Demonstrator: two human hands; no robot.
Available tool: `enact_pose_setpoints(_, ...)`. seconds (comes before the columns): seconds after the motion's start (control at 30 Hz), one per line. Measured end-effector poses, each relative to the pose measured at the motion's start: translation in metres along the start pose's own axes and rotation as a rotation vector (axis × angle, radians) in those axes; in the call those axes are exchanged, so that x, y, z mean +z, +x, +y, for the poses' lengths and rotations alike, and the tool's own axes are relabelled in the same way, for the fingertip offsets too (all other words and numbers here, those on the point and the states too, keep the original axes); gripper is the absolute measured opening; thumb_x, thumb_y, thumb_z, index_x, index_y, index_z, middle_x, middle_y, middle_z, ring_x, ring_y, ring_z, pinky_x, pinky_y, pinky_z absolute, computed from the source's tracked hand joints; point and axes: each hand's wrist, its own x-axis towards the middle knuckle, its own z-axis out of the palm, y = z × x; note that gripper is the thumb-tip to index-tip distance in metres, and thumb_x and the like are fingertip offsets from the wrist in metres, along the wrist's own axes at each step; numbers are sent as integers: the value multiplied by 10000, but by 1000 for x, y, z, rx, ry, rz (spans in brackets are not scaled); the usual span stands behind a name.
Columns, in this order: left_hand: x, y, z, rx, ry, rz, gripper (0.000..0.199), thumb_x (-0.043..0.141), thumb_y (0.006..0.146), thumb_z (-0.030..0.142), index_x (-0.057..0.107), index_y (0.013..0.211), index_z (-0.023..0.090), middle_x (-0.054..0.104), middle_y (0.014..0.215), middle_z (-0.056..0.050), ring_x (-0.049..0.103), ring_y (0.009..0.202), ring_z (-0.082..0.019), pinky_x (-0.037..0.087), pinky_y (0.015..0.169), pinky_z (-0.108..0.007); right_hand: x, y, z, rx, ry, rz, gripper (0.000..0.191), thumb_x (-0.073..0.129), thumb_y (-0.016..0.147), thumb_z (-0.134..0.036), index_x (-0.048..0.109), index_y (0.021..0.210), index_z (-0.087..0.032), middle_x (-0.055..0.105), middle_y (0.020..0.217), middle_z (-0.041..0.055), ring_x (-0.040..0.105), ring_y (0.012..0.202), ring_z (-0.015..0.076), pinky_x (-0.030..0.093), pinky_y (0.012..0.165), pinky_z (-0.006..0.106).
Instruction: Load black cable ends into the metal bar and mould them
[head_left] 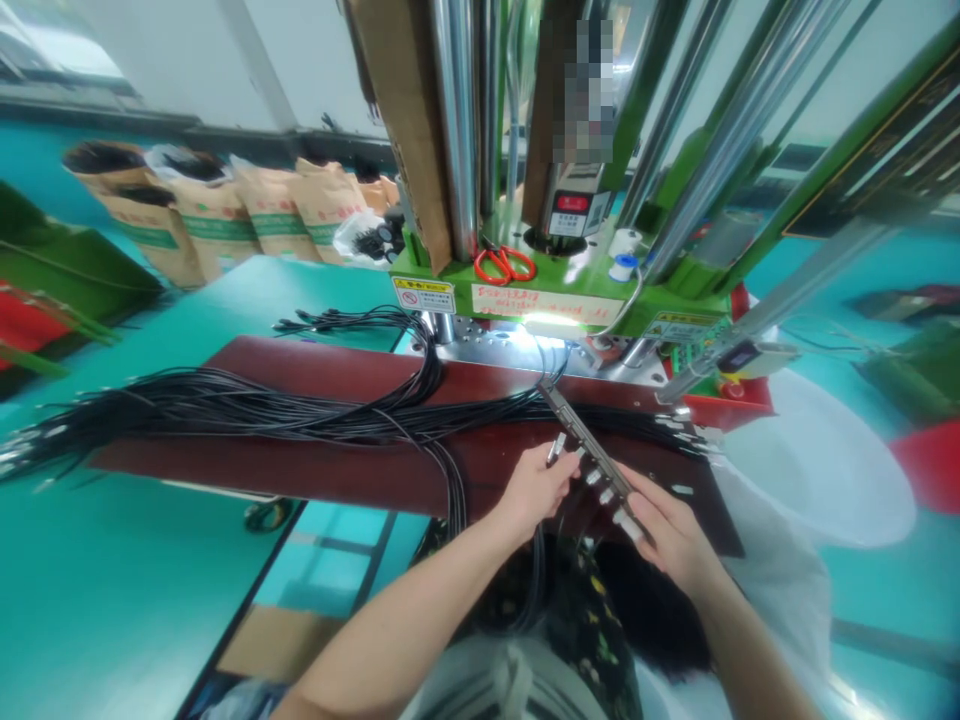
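My right hand point(671, 525) grips the near end of a long, narrow metal bar point(589, 440), which slants up and away to the left. Several silvery cable connectors point(600, 485) stick out along the bar's near side. Close by on the left, my left hand point(536, 490) is closed on a cable connector point(556, 449), its bright metal end showing above the fingers. Black cables point(538, 580) hang below the hands. A thick bundle of black cables point(262, 405) lies across the dark red board point(337, 478) beyond my hands.
Ahead stands a green press point(465, 290) with steel columns and a lit metal plate point(495, 350). Red-handled scissors point(504, 265) and a small spool point(624, 267) rest on it. A white round tub point(832, 460) is at right; paper sacks point(217, 220) stand at far left.
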Motion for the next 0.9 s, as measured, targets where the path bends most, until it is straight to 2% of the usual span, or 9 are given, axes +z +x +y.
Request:
enact_pose_setpoints(0.17, -2, 0, 2, -29, 17, -25, 299, 569, 717, 444, 456, 655, 174, 268, 384, 117, 170, 309, -15, 120, 304, -145, -6, 4, 6, -14, -65, -74, 614, 554, 771, -514, 482, 1265, -157, 487, 517, -26, 286, 354, 47, 168, 337, 188)
enact_pose_setpoints(0.3, -4, 1, -2, -24, 25, 5, 298, 573, 715, 436, 447, 641, 176, 258, 378, 120, 165, 299, -15, 121, 300, -148, -11, 8, 9, -95, -202, -128, 565, 535, 782, -504, 512, 1250, -189, 578, 675, 28, 402, 462, 94, 320, 386, 211)
enact_pose_setpoints(0.4, -6, 1, -5, 5, 57, 7, 298, 536, 739, 446, 442, 648, 179, 262, 389, 115, 177, 298, -20, 133, 296, -149, -11, 8, 9, -104, -214, -141, 552, 541, 779, -495, 520, 1244, -198, 593, 716, 36, 423, 496, 106, 353, 418, 219)
enact_pose_setpoints(0.5, -10, 0, -2, 97, 193, -17, 339, 439, 787, 489, 465, 666, 173, 388, 459, 61, 309, 337, -49, 207, 295, -152, -7, 5, 7, -60, -131, -95, 541, 560, 764, -501, 549, 1212, -197, 589, 727, 36, 420, 503, 99, 346, 426, 211)
enact_pose_setpoints(0.6, -18, -2, 4, 143, 369, -63, 414, 372, 806, 526, 502, 664, 160, 488, 595, 10, 423, 410, -73, 299, 324, -171, -4, 2, 4, 14, -63, -30, 568, 593, 728, -528, 560, 1194, -203, 590, 706, 31, 369, 455, 68, 263, 380, 181)
enact_pose_setpoints(0.7, -23, -4, 10, 125, 469, -101, 457, 339, 815, 535, 512, 633, 153, 481, 594, 13, 413, 405, -65, 314, 355, -177, -3, 0, 1, 38, -47, -26, 621, 618, 701, -541, 547, 1207, -187, 584, 668, 30, 304, 412, 45, 178, 354, 172)
enact_pose_setpoints(0.9, -23, -1, 16, -7, 451, -144, 437, 411, 757, 562, 467, 588, 163, 454, 548, 23, 409, 408, -79, 323, 360, -192, -6, 1, -2, 51, -102, -55, 612, 600, 707, -548, 549, 1207, -199, 607, 731, 47, 320, 430, 47, 203, 359, 170)
